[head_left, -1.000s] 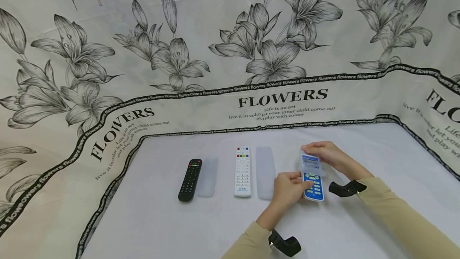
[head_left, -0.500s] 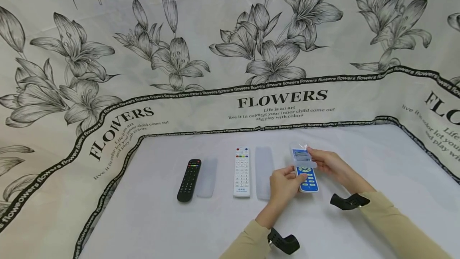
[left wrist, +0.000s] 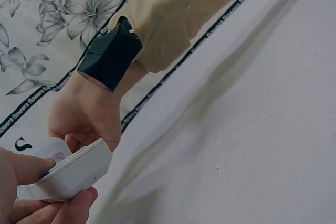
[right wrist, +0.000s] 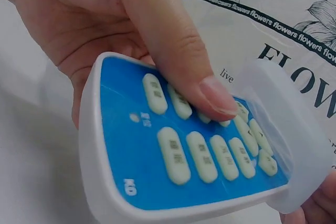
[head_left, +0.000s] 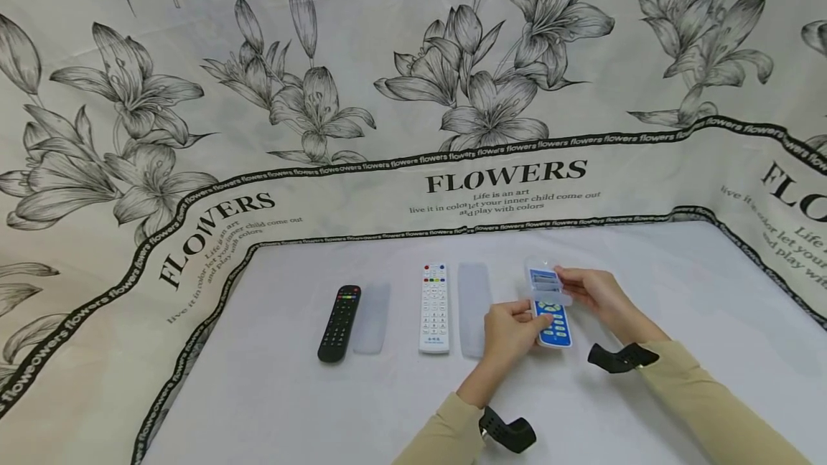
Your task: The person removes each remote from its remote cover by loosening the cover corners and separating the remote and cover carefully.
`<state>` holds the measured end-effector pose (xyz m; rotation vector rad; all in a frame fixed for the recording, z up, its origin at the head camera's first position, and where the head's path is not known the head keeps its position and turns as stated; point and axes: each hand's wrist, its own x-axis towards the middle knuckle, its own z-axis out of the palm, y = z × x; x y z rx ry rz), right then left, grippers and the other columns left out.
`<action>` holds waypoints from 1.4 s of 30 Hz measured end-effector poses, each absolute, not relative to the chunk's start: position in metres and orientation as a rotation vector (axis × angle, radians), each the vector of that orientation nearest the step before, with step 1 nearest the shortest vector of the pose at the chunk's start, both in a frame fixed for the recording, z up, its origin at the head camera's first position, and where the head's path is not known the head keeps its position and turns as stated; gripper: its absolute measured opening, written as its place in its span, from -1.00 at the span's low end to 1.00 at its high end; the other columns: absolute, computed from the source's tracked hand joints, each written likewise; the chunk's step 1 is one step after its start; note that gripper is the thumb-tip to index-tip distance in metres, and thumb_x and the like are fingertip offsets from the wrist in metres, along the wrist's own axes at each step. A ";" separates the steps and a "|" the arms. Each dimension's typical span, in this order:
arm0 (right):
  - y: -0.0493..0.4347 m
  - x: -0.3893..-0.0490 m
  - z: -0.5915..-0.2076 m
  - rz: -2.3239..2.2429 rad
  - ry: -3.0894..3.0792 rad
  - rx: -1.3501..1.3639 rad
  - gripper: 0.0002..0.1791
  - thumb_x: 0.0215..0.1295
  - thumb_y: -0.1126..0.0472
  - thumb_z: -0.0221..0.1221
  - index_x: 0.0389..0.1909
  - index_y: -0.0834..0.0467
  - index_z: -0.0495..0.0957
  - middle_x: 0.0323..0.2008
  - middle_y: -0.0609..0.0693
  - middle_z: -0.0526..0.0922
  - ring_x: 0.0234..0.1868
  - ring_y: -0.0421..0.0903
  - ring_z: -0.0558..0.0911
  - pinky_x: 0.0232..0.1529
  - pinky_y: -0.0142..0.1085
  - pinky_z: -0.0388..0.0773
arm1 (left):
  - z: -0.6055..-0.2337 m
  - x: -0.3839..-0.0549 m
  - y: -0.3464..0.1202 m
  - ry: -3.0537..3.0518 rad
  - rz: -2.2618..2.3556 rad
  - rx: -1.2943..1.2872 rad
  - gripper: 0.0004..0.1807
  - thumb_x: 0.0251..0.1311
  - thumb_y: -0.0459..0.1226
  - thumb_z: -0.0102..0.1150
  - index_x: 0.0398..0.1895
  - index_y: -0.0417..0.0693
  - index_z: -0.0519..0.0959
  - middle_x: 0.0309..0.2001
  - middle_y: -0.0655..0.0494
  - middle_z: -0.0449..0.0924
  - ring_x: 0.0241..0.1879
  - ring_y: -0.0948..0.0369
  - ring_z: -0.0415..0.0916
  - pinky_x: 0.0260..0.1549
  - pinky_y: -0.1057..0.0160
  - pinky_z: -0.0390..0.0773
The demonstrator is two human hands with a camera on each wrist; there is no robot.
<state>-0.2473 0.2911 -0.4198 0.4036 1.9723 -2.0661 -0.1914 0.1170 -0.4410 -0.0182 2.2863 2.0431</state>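
Note:
A blue-and-white remote control (head_left: 554, 332) is held above the right part of the table, its upper end inside a translucent sleeve cover (head_left: 553, 297). Its lower buttons stay uncovered. My left hand (head_left: 509, 334) grips the remote's left side, thumb across the buttons; the right wrist view shows this thumb (right wrist: 218, 95) pressing on the blue face. At the upper right, my right hand (head_left: 597, 298) pinches the sleeve's edge. Only a few of its fingertips (right wrist: 320, 203) appear in the right wrist view. In the left wrist view, the remote's white side (left wrist: 76, 177) hides part of the grip.
To the left lie a white remote (head_left: 435, 311) with a flat translucent sleeve (head_left: 474, 307) beside it. Farther left are a black remote (head_left: 339, 325) and another translucent sleeve (head_left: 372, 318). A flower-printed cloth (head_left: 504, 185) rises behind the white table (head_left: 291, 407).
Both hands have shifted slightly left with the remote. My right hand has moved from the sleeve's top end to its right side. Over the last half second, little differs.

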 end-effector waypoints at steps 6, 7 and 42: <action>0.294 -0.249 -0.418 -2.068 2.020 0.367 -0.70 0.31 0.19 0.18 -0.57 -0.24 0.64 -0.50 -0.42 0.63 -0.39 -0.44 0.59 -0.30 -0.55 0.57 | -0.440 -0.189 0.119 2.273 2.025 -0.023 -0.63 -0.06 -0.33 0.45 -0.13 -0.31 0.67 -0.47 -0.01 0.74 -0.55 0.26 0.67 -0.68 0.38 0.57; 0.295 -0.249 -0.417 -2.058 2.037 0.356 -0.71 0.31 0.17 0.19 -0.57 -0.24 0.63 -0.50 -0.41 0.63 -0.39 -0.44 0.59 -0.30 -0.56 0.57 | -0.440 -0.188 0.119 2.265 2.026 -0.019 -0.63 -0.05 -0.33 0.45 -0.13 -0.31 0.67 -0.46 -0.01 0.74 -0.54 0.26 0.67 -0.67 0.37 0.58; 0.288 -0.285 -0.410 -1.662 2.040 0.011 -0.26 0.38 -0.02 0.04 0.41 0.34 0.13 0.46 0.32 -0.04 0.28 0.05 0.18 0.21 -0.16 0.25 | -0.436 -0.190 0.108 2.229 1.974 0.014 -0.63 -0.05 -0.33 0.44 -0.12 -0.25 0.67 -0.44 0.02 0.75 -0.52 0.28 0.66 -0.63 0.39 0.58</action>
